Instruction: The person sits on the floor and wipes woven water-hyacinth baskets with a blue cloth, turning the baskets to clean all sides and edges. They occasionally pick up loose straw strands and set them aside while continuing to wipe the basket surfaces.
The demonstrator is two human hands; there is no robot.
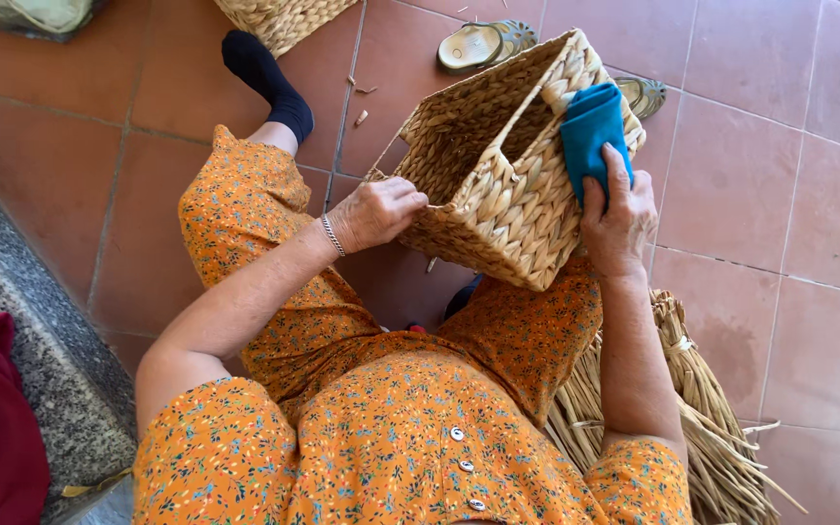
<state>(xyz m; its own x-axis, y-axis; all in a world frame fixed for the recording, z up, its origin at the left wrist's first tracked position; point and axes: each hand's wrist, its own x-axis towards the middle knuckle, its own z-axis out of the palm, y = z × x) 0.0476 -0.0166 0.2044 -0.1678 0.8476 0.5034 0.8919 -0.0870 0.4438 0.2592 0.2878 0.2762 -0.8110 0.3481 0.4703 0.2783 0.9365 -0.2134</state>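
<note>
A rectangular woven straw basket (498, 185) rests tilted on my lap, its open top facing away from me. My left hand (376, 212) grips the basket's near left rim, fingers curled over the edge. My right hand (619, 219) presses a folded blue cloth (590, 131) against the basket's right side by its handle opening. I wear an orange flowered dress and sit with one leg stretched out in a dark sock (269, 78).
A bundle of dried straw (702, 428) lies on the tiled floor at my right. Two green sandals (483, 44) sit beyond the basket. Another woven basket (279, 19) stands at the top. A stone ledge with a red bag (2, 418) is on the left.
</note>
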